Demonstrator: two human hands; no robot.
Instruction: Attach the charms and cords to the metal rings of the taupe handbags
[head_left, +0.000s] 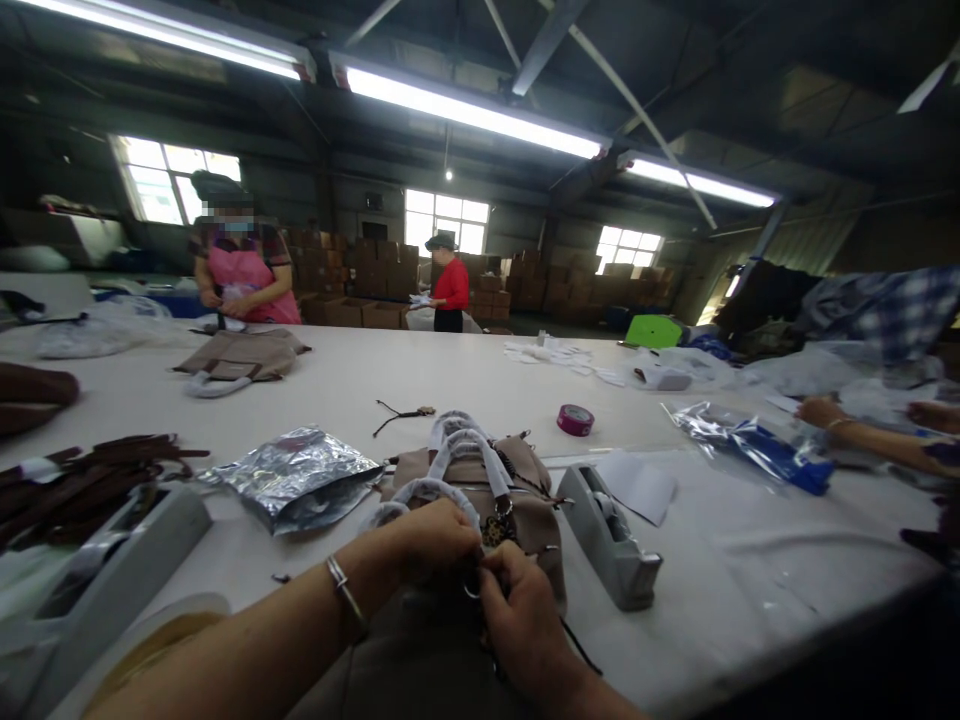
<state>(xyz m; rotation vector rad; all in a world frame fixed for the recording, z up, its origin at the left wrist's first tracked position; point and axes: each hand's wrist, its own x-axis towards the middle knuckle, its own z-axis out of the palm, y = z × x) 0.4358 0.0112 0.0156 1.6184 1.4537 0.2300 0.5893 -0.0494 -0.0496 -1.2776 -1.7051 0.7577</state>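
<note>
Taupe handbags point(544, 520) lie in front of me on the table, their handles point(472, 440) wrapped in white film. Over the nearest bag, my left hand point(439, 535) is closed in a pinch near the base of a handle. Fingertips almost meeting it, my right hand point(521, 610) is also pinched, beside a metal ring point(471, 590). Whatever small thing lies between the fingers is hidden. A patterned charm point(495, 530) hangs just beyond the hands. Another charm point(424, 411) with a dark cord lies on the table behind the bags.
Grey tape dispensers point(615, 550) flank the bags, with dark straps point(97, 480) at left. A silver foil bag point(300, 480), purple tape roll point(575, 419) and blue plastic packet point(780, 455) lie around. Another person's hands point(821, 412) reach in at right; two people stand across the table.
</note>
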